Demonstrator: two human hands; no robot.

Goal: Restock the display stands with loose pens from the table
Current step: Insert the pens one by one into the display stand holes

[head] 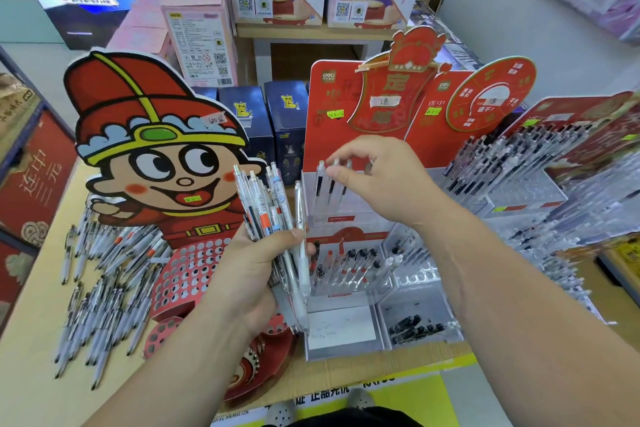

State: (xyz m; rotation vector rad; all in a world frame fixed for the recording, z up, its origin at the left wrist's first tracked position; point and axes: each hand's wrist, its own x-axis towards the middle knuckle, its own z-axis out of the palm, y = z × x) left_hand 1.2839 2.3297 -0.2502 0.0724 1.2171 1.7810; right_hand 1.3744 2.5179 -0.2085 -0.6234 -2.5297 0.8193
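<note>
Table (pixel 27 350) | left hand (pixel 249 270) grips pens (pixel 263 204) (fanned) | right hand (pixel 377 177) pinches pen (pixel 331 188)

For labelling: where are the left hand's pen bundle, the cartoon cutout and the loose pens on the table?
pen bundle (pixel 259 208): head view, upper barrels.
cartoon cutout (pixel 131 90): head view, its red hat.
loose pens (pixel 91 317): head view, middle of pile.

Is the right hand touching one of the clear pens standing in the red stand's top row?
Touching. The head view shows the right hand pinching the top of one clear black-cored pen standing in the red cardboard display stand.
</note>
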